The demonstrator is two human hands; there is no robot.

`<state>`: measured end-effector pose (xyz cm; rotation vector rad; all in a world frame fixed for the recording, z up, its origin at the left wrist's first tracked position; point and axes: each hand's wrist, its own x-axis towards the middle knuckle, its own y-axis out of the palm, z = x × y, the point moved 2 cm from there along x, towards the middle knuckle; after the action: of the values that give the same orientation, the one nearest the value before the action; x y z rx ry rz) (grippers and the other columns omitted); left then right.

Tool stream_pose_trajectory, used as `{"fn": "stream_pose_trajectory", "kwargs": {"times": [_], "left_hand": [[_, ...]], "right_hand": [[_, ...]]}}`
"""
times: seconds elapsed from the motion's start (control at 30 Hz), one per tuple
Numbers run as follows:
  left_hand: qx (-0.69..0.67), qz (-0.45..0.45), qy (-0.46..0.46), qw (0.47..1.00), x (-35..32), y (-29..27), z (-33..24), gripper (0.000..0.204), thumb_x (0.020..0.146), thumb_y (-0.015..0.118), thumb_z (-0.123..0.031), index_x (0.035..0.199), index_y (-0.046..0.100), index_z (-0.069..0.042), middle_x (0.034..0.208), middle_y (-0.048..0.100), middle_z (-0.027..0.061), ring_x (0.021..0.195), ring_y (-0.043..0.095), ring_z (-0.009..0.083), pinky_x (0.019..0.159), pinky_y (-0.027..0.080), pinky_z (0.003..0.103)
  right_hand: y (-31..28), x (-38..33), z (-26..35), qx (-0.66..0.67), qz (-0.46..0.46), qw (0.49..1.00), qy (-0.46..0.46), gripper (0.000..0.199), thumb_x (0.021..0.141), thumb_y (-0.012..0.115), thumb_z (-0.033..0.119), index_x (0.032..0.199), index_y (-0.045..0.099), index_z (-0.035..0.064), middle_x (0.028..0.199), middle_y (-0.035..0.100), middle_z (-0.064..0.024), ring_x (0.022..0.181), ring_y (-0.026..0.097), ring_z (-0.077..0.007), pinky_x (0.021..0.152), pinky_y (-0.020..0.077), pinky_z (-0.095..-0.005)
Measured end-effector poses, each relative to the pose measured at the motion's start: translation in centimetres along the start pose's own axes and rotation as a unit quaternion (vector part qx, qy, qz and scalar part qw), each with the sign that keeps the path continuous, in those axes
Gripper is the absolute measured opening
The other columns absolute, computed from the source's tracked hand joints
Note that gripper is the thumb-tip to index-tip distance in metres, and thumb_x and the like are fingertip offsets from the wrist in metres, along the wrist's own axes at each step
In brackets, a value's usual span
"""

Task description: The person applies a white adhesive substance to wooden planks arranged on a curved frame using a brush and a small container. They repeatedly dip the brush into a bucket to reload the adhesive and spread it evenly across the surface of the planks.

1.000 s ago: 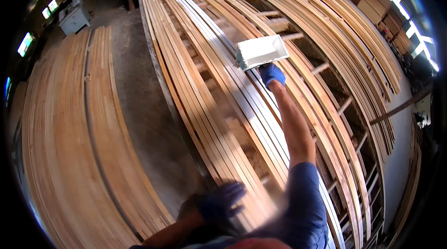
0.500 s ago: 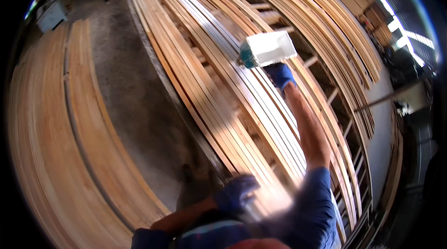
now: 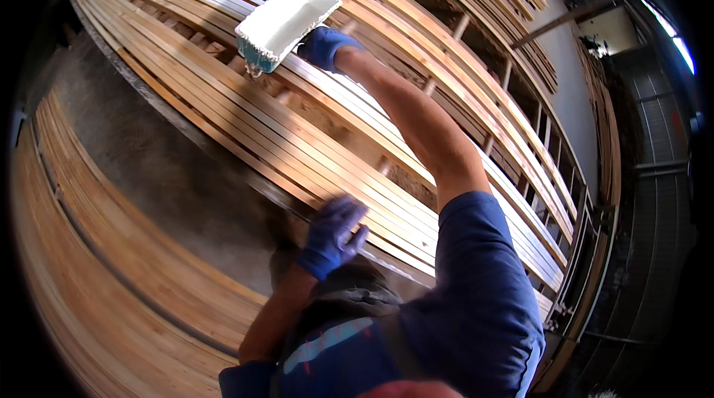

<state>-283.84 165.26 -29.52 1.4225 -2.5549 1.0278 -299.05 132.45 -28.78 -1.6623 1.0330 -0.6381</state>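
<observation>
Boards (image 3: 327,175) stretch beneath the tray (image 3: 286,18), which lies just left of the right hand (image 3: 327,47), whose grip holds its long side, long axis across them, the slack, seemingly empty left hand (image 3: 331,238) well apart.

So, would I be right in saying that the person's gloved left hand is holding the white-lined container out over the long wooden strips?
Not quite: the head view shows the gloved right hand holding the white-lined container out over the long wooden strips.
</observation>
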Motion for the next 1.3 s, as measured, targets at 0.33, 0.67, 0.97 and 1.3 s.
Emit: {"fn": "stream_pose_trajectory", "kwargs": {"times": [0.33, 0.67, 0.97, 1.3], "left_hand": [[0.087, -0.144, -0.015, 0.986, -1.4, 4.9, -2.5, 0.018, 0.079, 0.073, -0.008, 0.097, 0.069, -0.007, 0.100, 0.069, 0.0120, 0.098, 0.064, 0.0318, 0.089, 0.051, 0.040], [0.260, -0.148, -0.072, 0.951, -4.9, 11.1, -7.4, 0.037, 0.084, 0.071, -0.019, 0.117, 0.061, -0.004, 0.112, 0.065, 0.0175, 0.104, 0.062, 0.0356, 0.092, 0.050, 0.041], [0.251, -0.097, 0.025, 0.963, -8.8, 31.9, -25.7, 0.049, 0.081, 0.072, -0.020, 0.125, 0.056, -0.006, 0.126, 0.058, 0.0179, 0.115, 0.055, 0.0359, 0.100, 0.042, 0.046], [0.335, -0.200, -0.021, 0.921, -12.6, 46.8, -33.4, 0.051, 0.079, 0.073, -0.028, 0.122, 0.057, -0.005, 0.120, 0.059, 0.0205, 0.114, 0.054, 0.0375, 0.101, 0.040, 0.049]], "right_hand": [[8.0, -36.7, -4.2, 0.755, -0.119, 0.621, -0.170, 0.090, 0.084, 0.059, 0.064, 0.144, 0.036, 0.0012, 0.147, 0.035, -0.0238, 0.133, 0.039, -0.0359, 0.112, 0.0339, -0.0489], [6.9, -84.0, -6.4, 0.274, 0.108, 0.923, 0.249, 0.041, 0.094, 0.052, 0.032, 0.127, 0.058, 0.0086, 0.123, 0.062, -0.0179, 0.109, 0.061, -0.0334, 0.097, 0.0470, -0.0388], [3.9, -91.2, -8.1, 0.341, 0.195, 0.865, 0.313, 0.029, 0.090, 0.055, 0.026, 0.107, 0.066, 0.0052, 0.100, 0.068, -0.0208, 0.086, 0.065, -0.0337, 0.078, 0.0530, -0.0418], [12.5, -136.6, -11.4, 0.340, 0.143, 0.863, 0.345, 0.034, 0.094, 0.051, 0.016, 0.125, 0.059, 0.0069, 0.124, 0.063, -0.0154, 0.118, 0.057, -0.0273, 0.102, 0.0429, -0.0355]]}}
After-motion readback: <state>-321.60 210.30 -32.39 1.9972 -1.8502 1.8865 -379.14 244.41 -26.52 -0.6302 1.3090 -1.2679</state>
